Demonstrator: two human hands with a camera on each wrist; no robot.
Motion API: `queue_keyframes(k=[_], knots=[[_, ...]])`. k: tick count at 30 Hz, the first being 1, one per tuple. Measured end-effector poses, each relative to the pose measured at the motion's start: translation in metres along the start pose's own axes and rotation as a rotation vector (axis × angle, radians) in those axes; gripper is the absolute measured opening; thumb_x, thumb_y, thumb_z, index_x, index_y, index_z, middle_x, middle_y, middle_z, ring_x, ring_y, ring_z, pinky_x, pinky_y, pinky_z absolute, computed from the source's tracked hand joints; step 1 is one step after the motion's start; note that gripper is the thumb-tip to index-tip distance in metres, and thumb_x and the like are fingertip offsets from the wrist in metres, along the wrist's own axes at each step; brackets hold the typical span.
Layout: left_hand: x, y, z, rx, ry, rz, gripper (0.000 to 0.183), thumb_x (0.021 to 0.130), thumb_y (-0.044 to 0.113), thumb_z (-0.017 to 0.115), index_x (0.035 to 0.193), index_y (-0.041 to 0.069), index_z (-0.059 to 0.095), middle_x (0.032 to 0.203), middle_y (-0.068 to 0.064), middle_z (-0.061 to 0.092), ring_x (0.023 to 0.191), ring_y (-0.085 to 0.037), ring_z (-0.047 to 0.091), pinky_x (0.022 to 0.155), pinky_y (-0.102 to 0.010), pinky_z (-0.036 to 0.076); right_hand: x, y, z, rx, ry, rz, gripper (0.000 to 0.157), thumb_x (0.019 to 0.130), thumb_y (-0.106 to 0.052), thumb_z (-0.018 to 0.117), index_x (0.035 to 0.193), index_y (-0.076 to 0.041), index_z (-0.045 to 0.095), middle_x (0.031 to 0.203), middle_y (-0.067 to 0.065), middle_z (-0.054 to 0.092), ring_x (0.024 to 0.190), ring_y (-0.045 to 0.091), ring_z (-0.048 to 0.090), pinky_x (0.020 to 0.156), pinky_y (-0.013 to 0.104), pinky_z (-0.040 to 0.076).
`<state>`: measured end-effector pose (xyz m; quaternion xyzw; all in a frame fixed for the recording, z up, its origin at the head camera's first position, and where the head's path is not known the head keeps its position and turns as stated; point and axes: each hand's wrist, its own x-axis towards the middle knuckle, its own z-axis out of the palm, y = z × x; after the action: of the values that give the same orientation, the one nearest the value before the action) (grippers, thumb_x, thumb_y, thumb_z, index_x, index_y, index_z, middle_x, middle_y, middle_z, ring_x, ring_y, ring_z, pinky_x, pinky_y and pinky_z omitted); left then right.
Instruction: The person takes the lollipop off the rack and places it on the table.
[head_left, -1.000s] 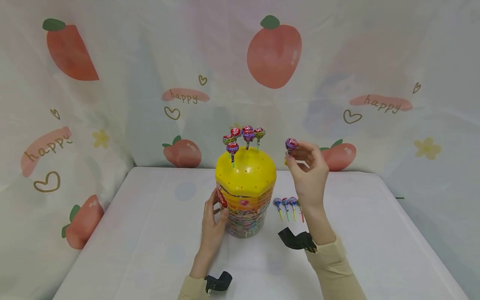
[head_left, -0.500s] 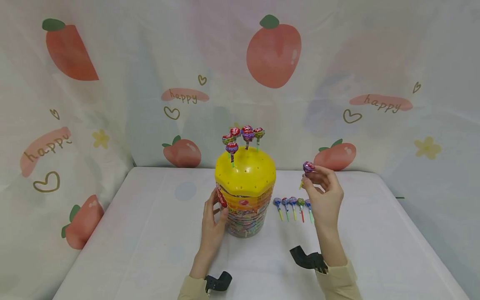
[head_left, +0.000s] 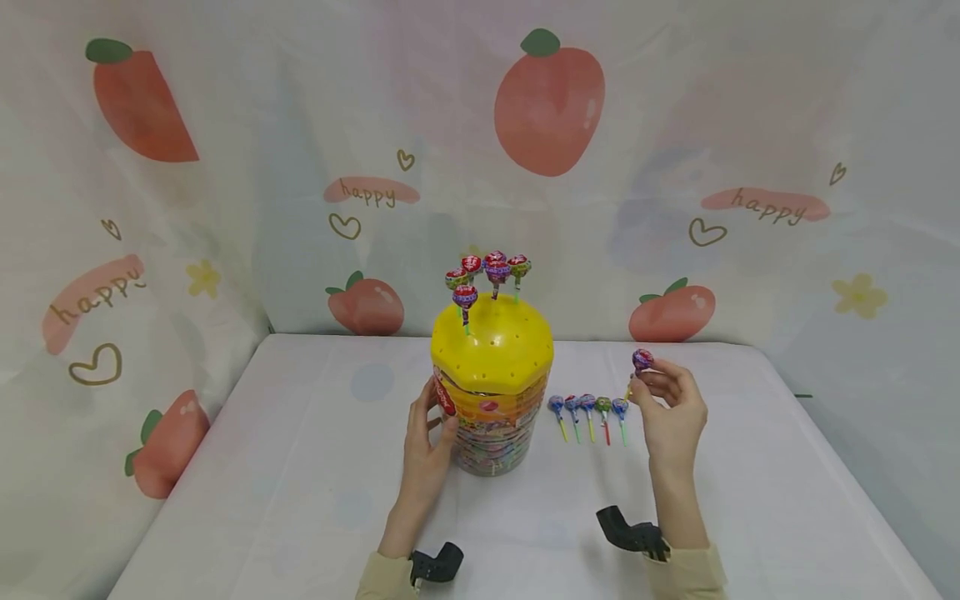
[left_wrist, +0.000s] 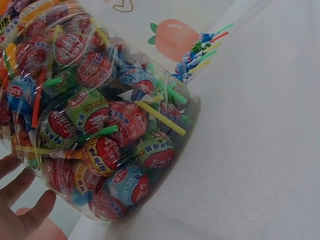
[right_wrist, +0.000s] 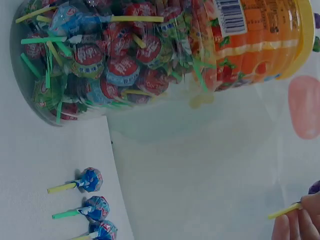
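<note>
A tall clear jar [head_left: 491,442] full of wrapped lollipops stands upright, with a yellow holed lid [head_left: 491,346]. Several lollipops [head_left: 465,297] stand upright in the lid toward its back and left. My left hand [head_left: 427,450] holds the jar's left side, thumb in front and fingers curved round behind. To the right of the jar, above the table, my right hand [head_left: 675,417] pinches a purple-and-red lollipop [head_left: 642,359]. Its yellow stick [right_wrist: 285,210] points out past the fingers in the right wrist view.
Several lollipops, mostly blue-wrapped with one green [head_left: 603,405], lie in a row on the white table [head_left: 300,500] between jar and right hand. A printed curtain [head_left: 480,108] hangs behind the table. A black wrist camera [head_left: 630,531] sits on each wrist.
My right hand has moved right and down with the lollipop, away from the lid, uncovering the right end of the row. The left hand and jar stay put.
</note>
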<state>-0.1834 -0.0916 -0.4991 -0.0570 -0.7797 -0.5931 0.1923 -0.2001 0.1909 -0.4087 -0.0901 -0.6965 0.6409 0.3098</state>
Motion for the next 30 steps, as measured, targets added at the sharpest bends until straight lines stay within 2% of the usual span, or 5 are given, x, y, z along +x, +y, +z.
queue_keyframes(k=[7, 9, 16, 25, 30], knots=[[0.002, 0.002, -0.004, 0.025, -0.011, 0.004, 0.065, 0.095, 0.033, 0.057, 0.151, 0.032, 0.024, 0.144, -0.001, 0.044, 0.13, -0.02, 0.044, 0.101, -0.047, 0.046, 0.013, 0.018, -0.012, 0.012, 0.017, 0.086, 0.028, 0.081, 0.01, 0.067, 0.103, -0.007, 0.064, 0.077, -0.005, 0.066, 0.062, -0.001, 0.06, 0.057, 0.013, 0.055], [0.003, 0.003, -0.005, 0.031, -0.016, 0.003, 0.065, 0.095, 0.034, 0.057, 0.151, 0.032, 0.024, 0.143, -0.001, 0.044, 0.13, -0.02, 0.044, 0.101, -0.048, 0.047, 0.017, 0.024, -0.016, -0.029, 0.009, 0.126, 0.027, 0.082, 0.007, 0.067, 0.104, -0.007, 0.063, 0.077, -0.006, 0.067, 0.062, -0.003, 0.06, 0.058, 0.012, 0.054], [0.004, 0.004, -0.01, 0.0, -0.063, -0.016, 0.067, 0.094, 0.033, 0.06, 0.151, 0.035, 0.025, 0.143, -0.002, 0.044, 0.131, -0.024, 0.044, 0.102, -0.05, 0.047, 0.029, 0.049, -0.028, -0.204, -0.086, 0.281, 0.031, 0.086, 0.001, 0.064, 0.117, 0.002, 0.057, 0.063, -0.025, 0.059, 0.057, -0.008, 0.058, 0.055, 0.009, 0.051], [0.007, 0.003, -0.015, -0.029, -0.091, -0.034, 0.068, 0.093, 0.024, 0.063, 0.149, 0.035, 0.028, 0.144, -0.004, 0.043, 0.132, -0.028, 0.044, 0.102, -0.052, 0.047, 0.036, 0.089, -0.036, -0.323, -0.148, 0.435, 0.037, 0.087, -0.003, 0.063, 0.123, 0.003, 0.055, 0.059, -0.025, 0.057, 0.054, -0.005, 0.058, 0.052, 0.013, 0.051], [0.008, 0.006, -0.015, -0.049, -0.109, -0.077, 0.069, 0.093, 0.017, 0.062, 0.152, 0.026, 0.027, 0.147, -0.011, 0.04, 0.135, -0.034, 0.041, 0.104, -0.058, 0.043, 0.037, 0.104, -0.04, -0.364, -0.16, 0.471, 0.039, 0.083, -0.003, 0.063, 0.121, 0.005, 0.057, 0.056, -0.024, 0.055, 0.048, -0.001, 0.057, 0.048, 0.016, 0.051]])
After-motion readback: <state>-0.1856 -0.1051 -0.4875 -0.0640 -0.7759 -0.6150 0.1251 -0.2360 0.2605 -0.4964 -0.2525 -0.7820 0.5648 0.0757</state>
